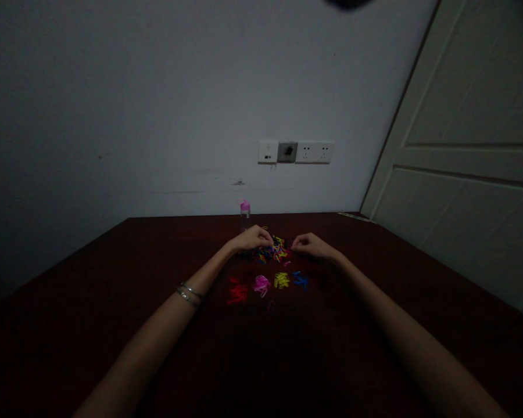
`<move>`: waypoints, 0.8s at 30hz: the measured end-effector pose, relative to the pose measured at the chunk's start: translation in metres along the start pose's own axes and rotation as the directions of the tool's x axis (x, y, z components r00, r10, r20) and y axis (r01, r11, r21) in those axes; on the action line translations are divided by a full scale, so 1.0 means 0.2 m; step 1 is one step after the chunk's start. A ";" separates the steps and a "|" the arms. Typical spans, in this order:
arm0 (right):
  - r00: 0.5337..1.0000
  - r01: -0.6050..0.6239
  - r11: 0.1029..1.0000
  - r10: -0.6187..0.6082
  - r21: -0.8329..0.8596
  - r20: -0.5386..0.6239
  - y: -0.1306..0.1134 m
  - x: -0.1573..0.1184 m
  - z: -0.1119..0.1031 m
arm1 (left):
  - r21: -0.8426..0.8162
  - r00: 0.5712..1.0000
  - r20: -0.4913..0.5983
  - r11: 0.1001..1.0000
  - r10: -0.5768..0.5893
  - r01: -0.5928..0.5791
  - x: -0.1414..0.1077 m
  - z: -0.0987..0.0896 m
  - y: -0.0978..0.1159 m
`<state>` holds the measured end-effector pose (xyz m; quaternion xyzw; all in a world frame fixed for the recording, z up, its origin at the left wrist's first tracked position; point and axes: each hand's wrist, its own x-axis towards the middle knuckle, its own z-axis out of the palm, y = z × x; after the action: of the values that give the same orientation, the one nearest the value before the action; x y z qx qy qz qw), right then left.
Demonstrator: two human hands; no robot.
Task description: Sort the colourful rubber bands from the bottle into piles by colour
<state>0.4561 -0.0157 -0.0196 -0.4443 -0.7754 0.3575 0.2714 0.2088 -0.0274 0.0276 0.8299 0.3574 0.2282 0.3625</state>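
Observation:
A mixed heap of coloured paper clips [279, 248] lies on the dark red table. My left hand [256, 237] reaches over the heap's left side, fingers bent down and pressed together among the clips. At the right edge of the heap, my right hand [311, 245] has its thumb and fingertips pinched together. What either pinch holds is too small and dark to make out. Nearer to me, clips lie in separate groups by colour: red clips [237, 292], pink clips [262, 284], yellow clips [281, 280] and blue clips [300, 280]. One dim reddish clip [271, 305] lies in front of these groups.
Behind the heap stands a small clear bottle [244, 216] with a pink top. The table [126, 278] meets a pale wall [178, 116] carrying several socket plates [314, 152]. A panelled door [470, 174] rises at the right. The light is dim.

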 end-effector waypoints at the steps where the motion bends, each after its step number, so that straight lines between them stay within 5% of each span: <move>1: 1.000 -0.001 1.000 0.001 -0.005 0.001 0.00 0.00 0.00 | 0.004 0.999 0.042 1.000 0.005 -0.006 -0.01 0.00 0.02; 7: 0.999 -0.019 0.997 0.021 -0.071 0.038 0.00 0.00 -0.01 | -0.001 0.941 0.339 1.000 -0.018 0.020 -0.02 0.07 0.08; 12: 0.998 -0.023 0.995 0.029 -0.096 0.063 -0.02 -0.01 -0.01 | -0.022 0.900 0.437 1.000 -0.006 0.017 -0.01 0.15 0.06; 17: 0.990 -0.018 0.997 0.029 -0.081 0.136 -0.06 -0.03 -0.02 | -0.040 0.917 0.399 0.998 -0.025 0.045 -0.02 0.13 0.08; 24: 0.971 0.031 0.983 0.013 -0.181 0.240 -0.14 -0.04 0.01 | -0.076 0.993 0.094 0.994 -0.065 0.073 -0.02 0.04 0.00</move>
<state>0.4442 -0.0327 0.0010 -0.4173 -0.8341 0.3343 0.1353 0.2118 -0.0335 0.0222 0.8115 0.3596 0.1914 0.4189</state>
